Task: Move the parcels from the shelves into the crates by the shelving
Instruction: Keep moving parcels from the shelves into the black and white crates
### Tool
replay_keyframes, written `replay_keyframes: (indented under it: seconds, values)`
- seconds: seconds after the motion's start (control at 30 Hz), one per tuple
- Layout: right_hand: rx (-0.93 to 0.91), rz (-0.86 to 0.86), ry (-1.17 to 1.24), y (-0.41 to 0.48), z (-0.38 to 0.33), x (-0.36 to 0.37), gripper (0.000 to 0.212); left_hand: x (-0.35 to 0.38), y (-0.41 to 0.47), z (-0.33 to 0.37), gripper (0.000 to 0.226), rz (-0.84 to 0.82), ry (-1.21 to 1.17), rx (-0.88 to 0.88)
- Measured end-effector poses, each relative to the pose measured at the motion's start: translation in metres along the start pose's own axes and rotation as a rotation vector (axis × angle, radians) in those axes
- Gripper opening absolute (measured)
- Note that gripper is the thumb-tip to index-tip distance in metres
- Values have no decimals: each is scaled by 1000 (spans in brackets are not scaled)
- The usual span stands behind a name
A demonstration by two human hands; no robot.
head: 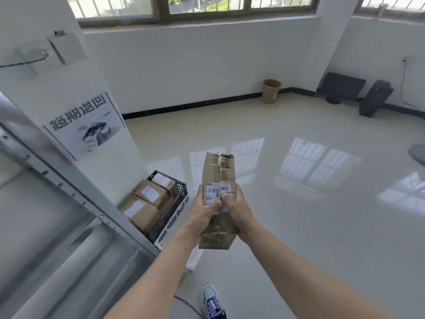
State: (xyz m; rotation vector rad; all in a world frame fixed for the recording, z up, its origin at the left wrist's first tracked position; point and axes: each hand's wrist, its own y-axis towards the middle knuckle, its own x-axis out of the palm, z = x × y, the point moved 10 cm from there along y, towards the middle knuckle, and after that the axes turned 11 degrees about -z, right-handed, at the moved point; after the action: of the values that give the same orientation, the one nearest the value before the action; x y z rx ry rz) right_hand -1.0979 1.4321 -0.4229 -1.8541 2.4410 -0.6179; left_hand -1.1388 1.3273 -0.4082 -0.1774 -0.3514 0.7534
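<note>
The left hand [204,214] and right hand [239,210] each curled their fingers round opposite sides of one long parcel [218,171], thumbs on its label [216,188], probably to steady its length. It was held above the floor [299,226], just right of the black crate [176,207], which held other parcels [147,199], beside the shelving [69,180].

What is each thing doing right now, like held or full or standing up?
long parcel: held up in both hands
left hand: grips the parcel
right hand: grips the parcel
black crate: on floor, holds packed parcels
brown bin: upright by wall
</note>
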Motion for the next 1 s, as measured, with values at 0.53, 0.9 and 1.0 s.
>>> replay_keyframes:
  seconds: [0.53, 0.9, 1.0]
  values:
    - [264, -371, -217, 200, 24, 64, 55, -145, 100, -25, 81, 345, -193, -51]
    - [471, -730, -452, 305, 131, 80, 69, -196, 136, -135, 91, 769, -423, -185]
    - [559, -803, -487, 317, 169, 82, 73, -205, 141, -173, 91, 847, -485, -206]
